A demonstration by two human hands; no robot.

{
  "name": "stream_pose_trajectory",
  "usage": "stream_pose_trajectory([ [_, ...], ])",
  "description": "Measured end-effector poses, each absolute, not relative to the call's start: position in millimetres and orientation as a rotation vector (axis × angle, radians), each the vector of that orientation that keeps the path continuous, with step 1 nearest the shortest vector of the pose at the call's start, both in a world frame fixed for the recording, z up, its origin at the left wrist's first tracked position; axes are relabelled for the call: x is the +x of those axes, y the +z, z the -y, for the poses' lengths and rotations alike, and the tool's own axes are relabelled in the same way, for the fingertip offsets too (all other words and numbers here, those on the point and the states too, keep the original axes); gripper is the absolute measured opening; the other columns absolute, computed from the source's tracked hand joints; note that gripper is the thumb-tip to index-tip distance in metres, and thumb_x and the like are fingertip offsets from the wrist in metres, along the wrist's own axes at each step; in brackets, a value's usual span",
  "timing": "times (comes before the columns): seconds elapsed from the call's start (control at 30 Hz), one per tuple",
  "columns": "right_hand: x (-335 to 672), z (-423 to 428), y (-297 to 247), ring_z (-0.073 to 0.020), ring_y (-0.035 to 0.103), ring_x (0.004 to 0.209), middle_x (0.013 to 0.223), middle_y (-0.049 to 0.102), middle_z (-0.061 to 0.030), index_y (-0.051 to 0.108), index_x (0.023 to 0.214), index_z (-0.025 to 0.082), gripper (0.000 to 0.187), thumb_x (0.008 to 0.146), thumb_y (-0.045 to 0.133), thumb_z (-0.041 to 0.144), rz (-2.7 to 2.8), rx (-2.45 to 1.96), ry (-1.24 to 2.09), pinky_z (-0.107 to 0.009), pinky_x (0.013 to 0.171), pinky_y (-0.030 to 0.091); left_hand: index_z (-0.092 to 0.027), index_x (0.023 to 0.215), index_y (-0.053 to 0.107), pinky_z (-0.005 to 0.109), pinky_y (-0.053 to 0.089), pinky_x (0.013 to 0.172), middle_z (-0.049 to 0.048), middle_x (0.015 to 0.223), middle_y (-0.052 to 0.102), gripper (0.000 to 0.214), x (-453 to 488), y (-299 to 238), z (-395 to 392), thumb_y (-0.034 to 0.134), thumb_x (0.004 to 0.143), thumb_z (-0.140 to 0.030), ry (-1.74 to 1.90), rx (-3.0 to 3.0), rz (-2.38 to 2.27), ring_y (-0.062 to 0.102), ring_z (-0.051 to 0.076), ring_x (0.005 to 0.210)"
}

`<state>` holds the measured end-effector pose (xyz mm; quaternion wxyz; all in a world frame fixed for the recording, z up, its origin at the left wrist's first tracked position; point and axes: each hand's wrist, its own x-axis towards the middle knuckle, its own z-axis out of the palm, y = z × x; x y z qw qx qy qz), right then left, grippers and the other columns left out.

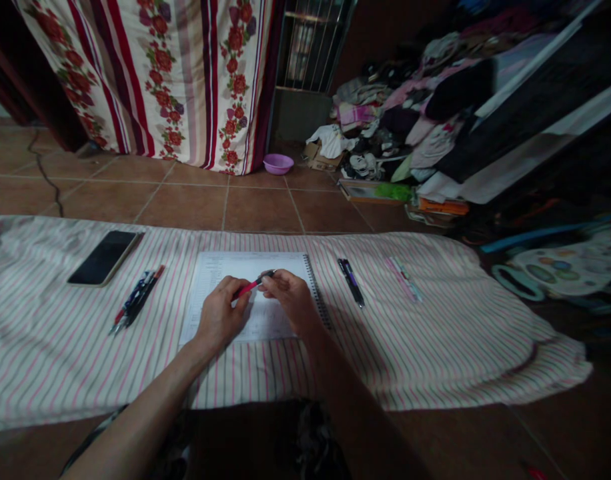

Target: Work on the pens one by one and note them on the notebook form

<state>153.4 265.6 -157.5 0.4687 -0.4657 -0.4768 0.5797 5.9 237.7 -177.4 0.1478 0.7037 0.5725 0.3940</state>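
Note:
Above a spiral notebook [280, 327] with a printed white page, a red pen [246, 289] with a dark end is held between both hands. My left hand [220, 310] grips the red part of the pen, fingers closed round it. At the pen's dark end, the fingers of my right hand [289, 297] are pinched together. To the left of the notebook lies a bunch of several pens [137, 300]. On its right side are dark pens [351, 283] lying together, and farther right lie thin pink and pale green pens [404, 280].
A striped cloth [435, 347] covers the low surface. A smartphone [104, 259] lies at the left. Beyond are a tiled floor [185, 200], a purple basin [278, 164], a floral curtain [185, 80] and a heap of clothes [385, 113]. A patterned plastic item [570, 267] stands at right.

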Motion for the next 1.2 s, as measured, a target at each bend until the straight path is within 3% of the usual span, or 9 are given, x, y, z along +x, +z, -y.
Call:
stream_pose_trajectory([
  [0.13,154.3,-264.6,-154.4,-0.0170,0.066,0.075,0.085,0.069,-0.0053,0.064,0.092,0.016,0.034,0.064,0.067,0.035,1.156,-1.115,1.450,-0.028,0.065,0.049,-0.020,0.087,0.058,0.025,0.045,0.063,0.0011,0.078,0.057,0.012,5.9,-177.9,-237.7,0.047,0.083,-0.021,1.127,2.026,-1.640,0.055,0.013,0.068],
  [0.4,153.5,-265.4,-156.7,-0.0164,0.063,0.070,0.069,0.066,-0.0027,0.065,0.078,0.016,0.025,0.063,0.068,0.036,1.166,-1.148,1.408,-0.029,0.065,0.047,-0.020,0.086,0.059,0.025,0.046,0.064,0.0011,0.078,0.058,0.012,6.4,-177.3,-237.4,0.048,0.083,-0.022,1.119,2.005,-1.642,0.056,0.013,0.068],
  [0.6,152.9,-265.8,-156.4,-0.0150,0.061,0.071,0.077,0.068,-0.0033,0.065,0.089,0.017,0.034,0.060,0.069,0.034,1.131,-1.148,1.436,-0.027,0.064,0.045,-0.018,0.087,0.060,0.024,0.045,0.063,0.0014,0.078,0.059,0.012,5.8,-178.0,-237.7,0.049,0.082,-0.020,1.116,2.010,-1.652,0.056,0.013,0.068],
  [0.93,153.3,-265.8,-155.9,-0.0130,0.058,0.065,0.066,0.064,-0.0004,0.065,0.076,0.017,0.023,0.061,0.068,0.034,1.156,-1.169,1.394,-0.026,0.063,0.043,-0.019,0.087,0.059,0.024,0.045,0.063,0.0013,0.078,0.058,0.012,6.3,-179.3,-238.1,0.048,0.082,-0.020,1.119,2.025,-1.639,0.056,0.012,0.067],
  [1.1,152.4,-265.1,-153.3,-0.0138,0.059,0.072,0.081,0.067,-0.0027,0.066,0.087,0.017,0.031,0.060,0.069,0.031,1.158,-1.135,1.451,-0.026,0.066,0.043,-0.019,0.088,0.059,0.025,0.045,0.064,0.0016,0.079,0.058,0.012,6.0,-180.3,-238.1,0.048,0.082,-0.021,1.124,2.008,-1.633,0.056,0.012,0.068],
  [1.2,153.1,-265.0,-154.6,-0.0134,0.058,0.070,0.077,0.067,-0.0021,0.067,0.085,0.017,0.027,0.062,0.067,0.031,1.196,-1.134,1.420,-0.026,0.065,0.042,-0.020,0.088,0.059,0.025,0.046,0.064,0.0015,0.079,0.058,0.013,6.0,-180.0,-237.9,0.048,0.082,-0.020,1.115,2.003,-1.636,0.056,0.013,0.068],
])
